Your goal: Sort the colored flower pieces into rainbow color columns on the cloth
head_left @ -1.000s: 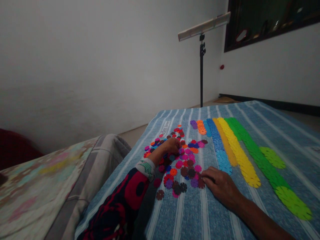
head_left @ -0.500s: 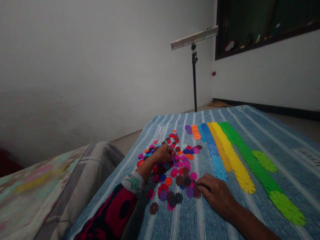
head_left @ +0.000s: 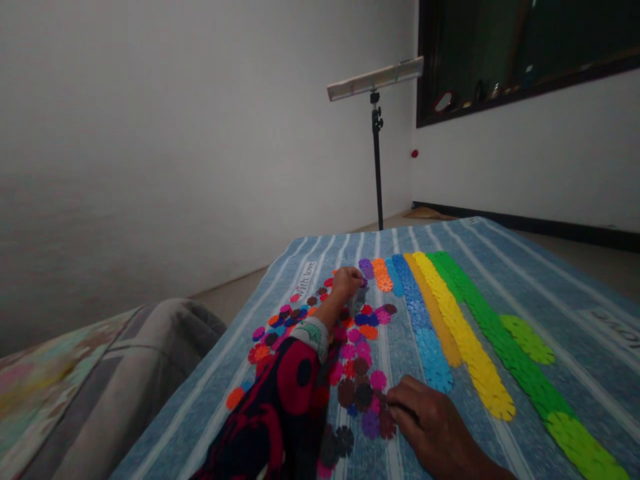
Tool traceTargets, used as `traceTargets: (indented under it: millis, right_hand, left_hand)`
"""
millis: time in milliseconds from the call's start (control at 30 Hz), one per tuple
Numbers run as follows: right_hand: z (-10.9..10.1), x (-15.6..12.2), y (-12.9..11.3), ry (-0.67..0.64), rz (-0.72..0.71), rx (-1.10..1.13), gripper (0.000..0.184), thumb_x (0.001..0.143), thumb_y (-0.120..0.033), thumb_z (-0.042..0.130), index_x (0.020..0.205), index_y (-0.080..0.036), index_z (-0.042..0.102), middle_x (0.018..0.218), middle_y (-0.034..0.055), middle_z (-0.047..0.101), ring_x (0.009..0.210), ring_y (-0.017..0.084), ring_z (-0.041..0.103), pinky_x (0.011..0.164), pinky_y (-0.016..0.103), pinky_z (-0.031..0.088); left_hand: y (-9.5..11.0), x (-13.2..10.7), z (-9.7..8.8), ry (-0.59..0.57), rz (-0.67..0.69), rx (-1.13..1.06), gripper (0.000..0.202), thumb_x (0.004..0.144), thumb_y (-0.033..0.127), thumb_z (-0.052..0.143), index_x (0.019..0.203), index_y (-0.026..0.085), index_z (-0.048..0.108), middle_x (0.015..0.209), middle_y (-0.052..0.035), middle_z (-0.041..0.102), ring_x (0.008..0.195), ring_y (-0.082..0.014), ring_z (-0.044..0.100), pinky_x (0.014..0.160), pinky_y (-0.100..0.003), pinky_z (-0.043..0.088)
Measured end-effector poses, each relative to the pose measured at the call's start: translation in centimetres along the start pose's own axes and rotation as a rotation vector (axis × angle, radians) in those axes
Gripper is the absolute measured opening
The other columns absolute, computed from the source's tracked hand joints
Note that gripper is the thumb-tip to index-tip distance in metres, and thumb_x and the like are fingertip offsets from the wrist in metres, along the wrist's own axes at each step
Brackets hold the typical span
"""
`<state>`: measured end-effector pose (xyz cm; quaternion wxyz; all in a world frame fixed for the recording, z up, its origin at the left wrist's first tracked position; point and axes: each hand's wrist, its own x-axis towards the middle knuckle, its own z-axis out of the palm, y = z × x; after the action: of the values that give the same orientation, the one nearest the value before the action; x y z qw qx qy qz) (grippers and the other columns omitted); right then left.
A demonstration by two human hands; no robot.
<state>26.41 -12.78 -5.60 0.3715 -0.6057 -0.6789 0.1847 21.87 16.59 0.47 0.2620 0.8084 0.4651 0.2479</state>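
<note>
My left hand (head_left: 347, 284) reaches over the far part of a loose pile of plastic snowflake discs (head_left: 349, 351). Its fingers pinch a purple snowflake disc (head_left: 364, 283), just below a short purple row (head_left: 367, 267). My right hand (head_left: 429, 415) rests at the near right edge of the pile, fingers curled and pressed together. The fingertips touch the area by a brown disc (head_left: 387, 424); whether they grip one is hidden. Pink, red, brown, black, blue and orange discs lie mixed in the pile.
Overlapping discs lie in rows by colour: orange (head_left: 383, 275), blue (head_left: 416, 297), yellow (head_left: 463, 333) and green (head_left: 505, 343). Beneath is a striped blue cloth (head_left: 310, 460). A lamp stand (head_left: 377, 160) stands behind, and a fabric-covered seat (head_left: 150, 373) is at left.
My left hand has moved from the middle of the pile away from me to beside the purple row, now with a purple disc. My right hand stays at the pile's edge. The view has shifted slightly.
</note>
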Motion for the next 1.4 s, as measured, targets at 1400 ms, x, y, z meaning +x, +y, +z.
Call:
traceTargets:
  millis: [1400]
  right_hand:
    - [-1.2,0.4,-0.9,0.007,0.032,0.008,0.023,0.088,-0.015,0.048,0.086,-0.021,0.071,0.082,0.0022,0.066,0.079,0.016,0.064,0.073,0.027,0.044]
  left_hand:
    - [-2.4,-10.6,-4.2,-0.171,0.239,0.421,0.024,0.078,0.015,0.051,0.085,0.017,0.074,0.088,-0.0053,0.072,0.082,-0.0167,0.063,0.076,-0.024,0.045]
